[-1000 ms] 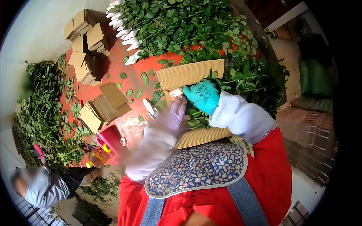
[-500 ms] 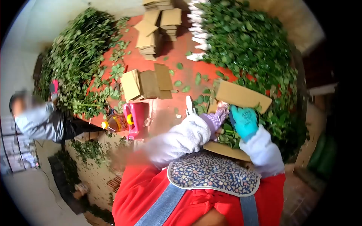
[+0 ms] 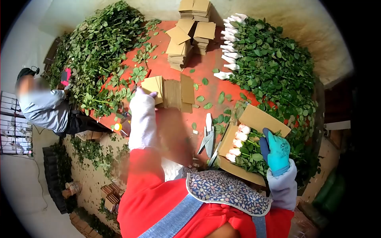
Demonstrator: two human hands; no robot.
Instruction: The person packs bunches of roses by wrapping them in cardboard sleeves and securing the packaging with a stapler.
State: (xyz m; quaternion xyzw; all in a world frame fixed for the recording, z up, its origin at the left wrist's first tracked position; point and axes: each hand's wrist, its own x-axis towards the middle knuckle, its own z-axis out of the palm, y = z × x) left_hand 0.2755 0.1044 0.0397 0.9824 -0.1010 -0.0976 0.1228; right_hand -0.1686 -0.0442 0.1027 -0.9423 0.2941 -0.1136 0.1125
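My left hand [image 3: 143, 97], in a lilac glove, reaches to a stack of cardboard sheets [image 3: 152, 88]. Its thumb and fingers are apart at the near left corner of the top sheets. My right hand [image 3: 279, 152], in a teal glove with a dark blue palm, rests by the leafy stems [image 3: 252, 156] of a rose bunch, fingers apart. Pale pink roses [image 3: 239, 139] lie in a row inside a folded cardboard wrap [image 3: 264, 119]. Left of the wrap lies a grey plier-like tool [image 3: 207, 139] with a white handle.
Leafy stems [image 3: 103, 51] are heaped at the back left; white-wrapped bunches [image 3: 274, 59] are stacked at the right. More cardboard stacks [image 3: 180, 49] stand at the back. A yellow-capped bottle [image 3: 118, 127] is at the near left edge. Another person [image 3: 45, 103] stands at the left.
My left hand has left the rose bunch and moved left to the cardboard stack. My right hand has shifted slightly right and down. The roses and plier-like tool are now uncovered.
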